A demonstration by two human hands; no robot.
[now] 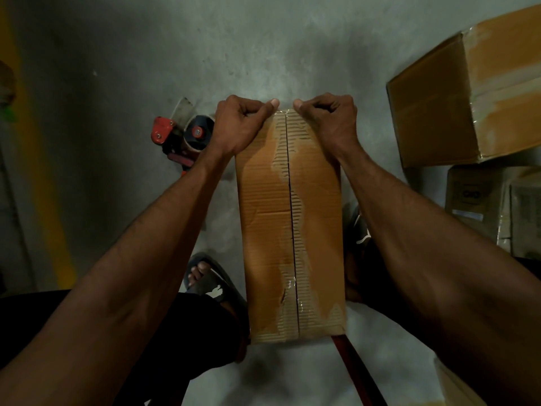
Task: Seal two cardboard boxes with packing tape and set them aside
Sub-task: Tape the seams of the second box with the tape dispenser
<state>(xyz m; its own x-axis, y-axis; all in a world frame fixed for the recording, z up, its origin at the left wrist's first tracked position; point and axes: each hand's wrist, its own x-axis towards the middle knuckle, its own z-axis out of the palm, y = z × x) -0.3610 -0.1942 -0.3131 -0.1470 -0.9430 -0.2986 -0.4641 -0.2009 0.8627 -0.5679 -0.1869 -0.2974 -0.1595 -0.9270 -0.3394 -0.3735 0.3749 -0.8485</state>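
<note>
A long narrow cardboard box [263,230] stands on the concrete floor between my feet, its two top flaps meeting at a centre seam with torn, worn paper and shiny clear tape along it. My left hand [240,124] and my right hand [330,121] sit at the box's far edge, fingers curled, thumbs pressing the clear tape end down on either side of the seam. A red and black tape dispenser [178,139] lies on the floor just left of my left hand.
A larger taped cardboard box [468,92] lies at the upper right, with more cartons [494,206] below it along the right edge. My sandalled feet [210,282] flank the box. A yellow stripe [38,171] runs down the left.
</note>
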